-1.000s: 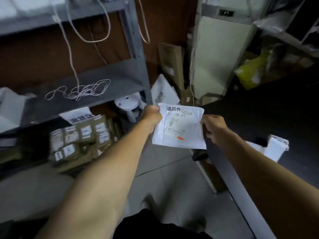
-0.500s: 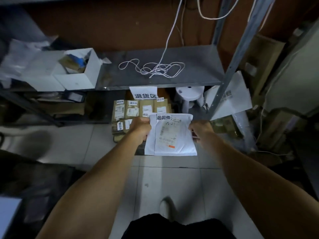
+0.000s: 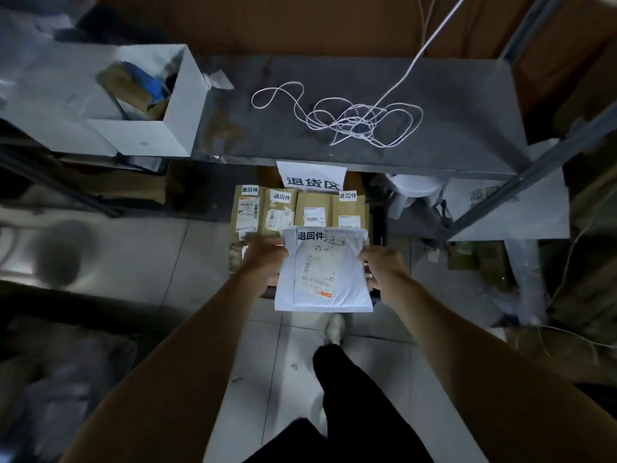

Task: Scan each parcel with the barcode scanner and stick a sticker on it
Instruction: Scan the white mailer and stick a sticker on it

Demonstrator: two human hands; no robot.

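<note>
Head view: both hands hold one white parcel (image 3: 325, 272) up in the air. Left hand (image 3: 265, 260) grips its left edge, fingers curled round it. Right hand (image 3: 384, 269) grips its right edge the same way. The parcel's long side runs away from the person, toward the brown parcels (image 3: 300, 212) under the grey shelf (image 3: 367, 128). A sticker (image 3: 310, 235) sits at its far end. Both hands are just as near, so I think it goes forward and down onto that pile.

Dim room. Grey metal shelf (image 3: 467, 105) stood against brown wall (image 3: 300, 25); white cord (image 3: 347, 118) coiled on shelf, open white box (image 3: 180, 105) at its left edge. Pale tiled floor (image 3: 160, 255) below.
</note>
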